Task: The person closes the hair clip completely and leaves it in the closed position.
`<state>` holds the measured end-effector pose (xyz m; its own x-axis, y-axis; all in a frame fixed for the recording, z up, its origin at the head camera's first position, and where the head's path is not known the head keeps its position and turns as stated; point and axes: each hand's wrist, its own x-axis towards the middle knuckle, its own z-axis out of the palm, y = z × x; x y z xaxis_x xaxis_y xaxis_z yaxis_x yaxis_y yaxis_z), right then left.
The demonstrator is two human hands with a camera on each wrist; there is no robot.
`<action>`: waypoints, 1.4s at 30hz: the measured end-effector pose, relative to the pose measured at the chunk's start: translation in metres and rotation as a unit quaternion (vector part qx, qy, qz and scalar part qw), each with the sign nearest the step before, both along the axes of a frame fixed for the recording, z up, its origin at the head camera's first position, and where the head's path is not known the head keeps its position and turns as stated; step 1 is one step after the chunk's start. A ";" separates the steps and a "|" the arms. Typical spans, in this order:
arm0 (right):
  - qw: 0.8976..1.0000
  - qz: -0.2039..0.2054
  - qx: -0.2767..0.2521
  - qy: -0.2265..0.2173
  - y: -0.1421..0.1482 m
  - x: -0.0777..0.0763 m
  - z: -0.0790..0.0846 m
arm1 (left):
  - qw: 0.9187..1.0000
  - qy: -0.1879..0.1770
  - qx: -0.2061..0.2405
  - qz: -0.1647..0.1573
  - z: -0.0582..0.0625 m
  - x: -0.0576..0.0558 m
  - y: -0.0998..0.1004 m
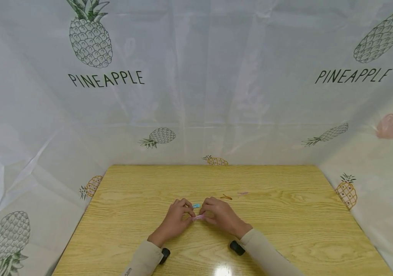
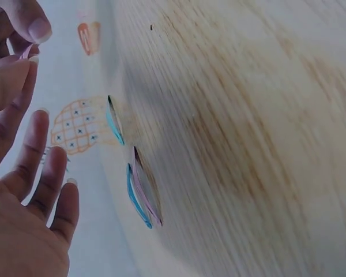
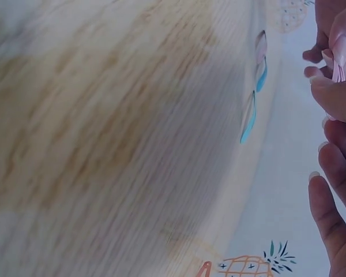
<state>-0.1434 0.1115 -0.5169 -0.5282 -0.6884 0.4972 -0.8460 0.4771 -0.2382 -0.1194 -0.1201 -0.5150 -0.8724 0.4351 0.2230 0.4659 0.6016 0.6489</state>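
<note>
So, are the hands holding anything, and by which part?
Yes, a small pink hair clip: the left hand pinches one end, the right hand the other.

Left hand (image 1: 177, 217) and right hand (image 1: 221, 214) pinch close together

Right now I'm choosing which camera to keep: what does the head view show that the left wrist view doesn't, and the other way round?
Only the head view shows the PINEAPPLE lettering and the beige sleeves. Only the left wrist view shows a slim pink piece lying alongside a blue one on the tabletop. Both share the tabletop, the left hand, the right hand and the pinched pink piece between them.
</note>
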 end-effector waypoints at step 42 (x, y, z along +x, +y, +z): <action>0.990 -0.100 0.077 -0.060 -0.025 -0.010 -0.013 | 0.955 0.165 -0.239 0.052 -0.006 -0.011 0.008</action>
<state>-0.1530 0.0864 -0.5295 -0.7106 -0.6262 0.3209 -0.7008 0.6708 -0.2428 -0.1304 -0.1122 -0.5211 -0.8325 0.4713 0.2911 0.5197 0.8465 0.1157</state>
